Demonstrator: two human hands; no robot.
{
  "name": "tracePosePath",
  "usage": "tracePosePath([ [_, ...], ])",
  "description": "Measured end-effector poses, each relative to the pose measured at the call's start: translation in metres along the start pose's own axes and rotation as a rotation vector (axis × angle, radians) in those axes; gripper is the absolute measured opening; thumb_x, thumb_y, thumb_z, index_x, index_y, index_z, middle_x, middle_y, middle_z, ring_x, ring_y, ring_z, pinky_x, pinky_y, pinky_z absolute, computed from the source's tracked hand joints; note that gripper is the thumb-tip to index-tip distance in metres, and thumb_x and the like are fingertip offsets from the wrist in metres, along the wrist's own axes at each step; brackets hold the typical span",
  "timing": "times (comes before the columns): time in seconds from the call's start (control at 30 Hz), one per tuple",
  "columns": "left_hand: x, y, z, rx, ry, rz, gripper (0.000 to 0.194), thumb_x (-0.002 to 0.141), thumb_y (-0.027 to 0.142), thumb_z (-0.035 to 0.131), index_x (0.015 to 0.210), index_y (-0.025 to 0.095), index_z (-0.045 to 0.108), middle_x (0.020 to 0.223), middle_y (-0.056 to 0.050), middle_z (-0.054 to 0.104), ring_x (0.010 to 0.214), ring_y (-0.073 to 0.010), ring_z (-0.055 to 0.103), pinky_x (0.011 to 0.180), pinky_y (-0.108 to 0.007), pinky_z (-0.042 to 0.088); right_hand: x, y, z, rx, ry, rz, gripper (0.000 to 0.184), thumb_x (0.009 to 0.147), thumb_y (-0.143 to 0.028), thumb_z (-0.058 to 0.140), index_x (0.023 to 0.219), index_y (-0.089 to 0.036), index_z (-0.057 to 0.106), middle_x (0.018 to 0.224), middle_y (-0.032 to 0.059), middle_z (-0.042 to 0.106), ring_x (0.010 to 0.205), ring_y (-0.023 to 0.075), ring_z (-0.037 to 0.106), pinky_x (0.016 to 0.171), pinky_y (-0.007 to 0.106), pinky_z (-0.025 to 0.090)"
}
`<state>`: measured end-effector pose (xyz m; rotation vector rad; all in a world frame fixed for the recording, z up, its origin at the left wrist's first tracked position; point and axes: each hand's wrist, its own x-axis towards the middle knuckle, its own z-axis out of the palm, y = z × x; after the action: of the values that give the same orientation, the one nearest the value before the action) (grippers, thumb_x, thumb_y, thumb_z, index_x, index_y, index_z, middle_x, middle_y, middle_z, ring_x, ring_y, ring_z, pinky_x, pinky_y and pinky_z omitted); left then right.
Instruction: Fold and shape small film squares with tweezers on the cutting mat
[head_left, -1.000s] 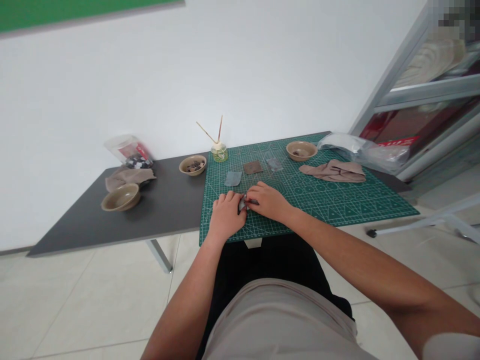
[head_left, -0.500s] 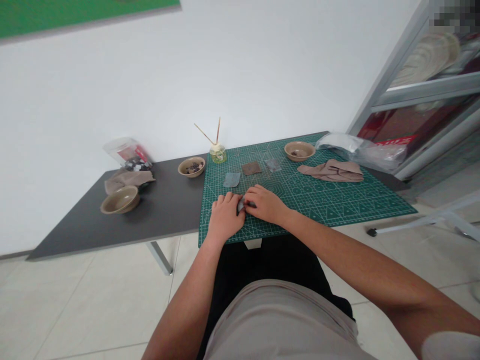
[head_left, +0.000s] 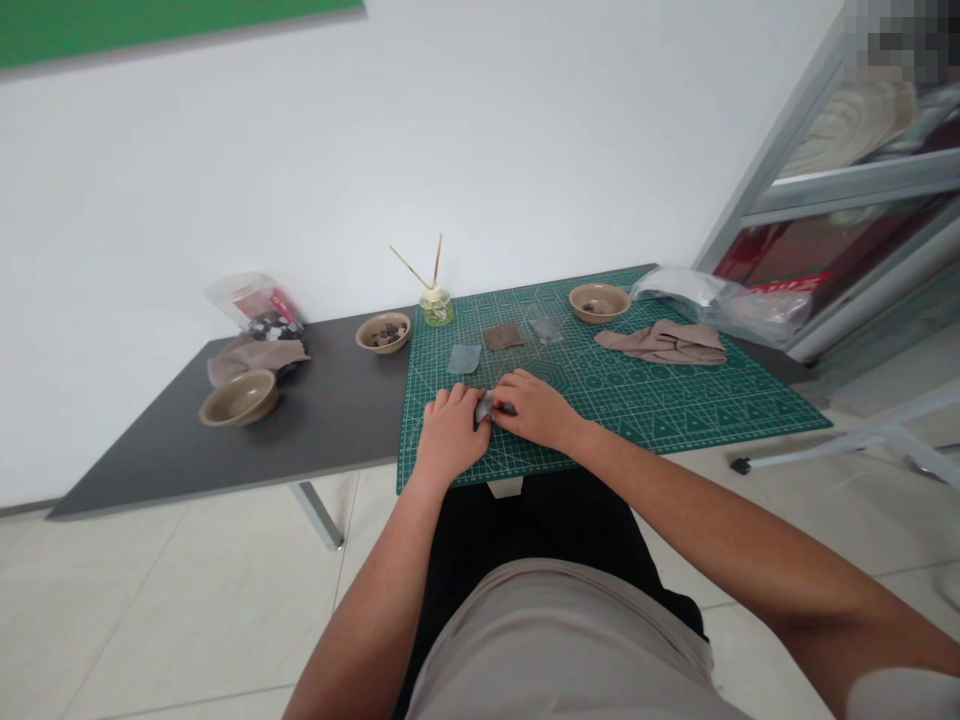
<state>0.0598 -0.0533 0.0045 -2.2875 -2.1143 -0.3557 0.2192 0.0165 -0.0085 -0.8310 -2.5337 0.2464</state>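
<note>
Two hands pinch one small grey piece on the cutting mat.
Left hand (head_left: 450,432) and right hand (head_left: 536,408) close fingertips on the grey piece (head_left: 486,405); three fabric swatches (head_left: 464,359) lie just beyond, three bowls (head_left: 384,332) farther off.

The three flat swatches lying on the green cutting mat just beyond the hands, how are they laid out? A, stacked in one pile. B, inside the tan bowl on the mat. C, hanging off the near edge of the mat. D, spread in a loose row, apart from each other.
D: the grey swatch, the brown swatch and the pale swatch lie flat on the cutting mat, side by side with mat showing between them.
</note>
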Motion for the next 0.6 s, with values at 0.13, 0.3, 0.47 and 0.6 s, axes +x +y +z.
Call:
tracePosePath([
  [0.13,-0.0003,0.0007,-0.0010,-0.007,-0.008,0.000,0.028,0.093,0.035,0.046,0.117,0.025,0.056,0.116,-0.007,0.059,0.108,-0.0273,0.049,0.088,-0.042,0.040,0.0028,0.0020,-0.0002,-0.015,-0.010,0.008,0.006,0.086,-0.020,0.064,0.080,-0.018,0.063,0.087,0.0049,0.061,0.089,0.0210,0.049,0.085,0.034,0.039],
  [0.3,-0.0001,0.0011,-0.0016,-0.020,-0.031,-0.014,0.031,0.093,0.034,0.046,0.121,0.026,0.056,0.118,-0.008,0.059,0.110,-0.0275,0.048,0.091,-0.043,0.040,0.0032,0.0031,-0.0015,-0.059,0.007,0.078,0.007,0.085,-0.020,0.064,0.079,-0.019,0.063,0.088,0.0055,0.062,0.089,0.0221,0.049,0.082,0.034,0.040],
  [0.47,0.0002,0.0009,-0.0011,-0.019,-0.024,-0.015,0.032,0.093,0.034,0.046,0.122,0.025,0.056,0.118,-0.008,0.059,0.110,-0.0273,0.049,0.090,-0.042,0.040,0.0042,0.0030,0.0003,-0.046,0.004,0.042,0.008,0.087,-0.019,0.063,0.079,-0.018,0.064,0.087,0.0058,0.063,0.088,0.0218,0.050,0.085,0.035,0.039],
  [0.6,0.0007,0.0006,-0.0006,-0.023,-0.019,-0.013,0.031,0.093,0.035,0.046,0.120,0.025,0.057,0.117,-0.007,0.059,0.109,-0.0272,0.049,0.089,-0.042,0.040,0.0005,0.0014,-0.0020,0.005,-0.013,-0.024,0.007,0.086,-0.019,0.064,0.080,-0.017,0.066,0.087,0.0049,0.064,0.087,0.0201,0.052,0.087,0.034,0.039],
])
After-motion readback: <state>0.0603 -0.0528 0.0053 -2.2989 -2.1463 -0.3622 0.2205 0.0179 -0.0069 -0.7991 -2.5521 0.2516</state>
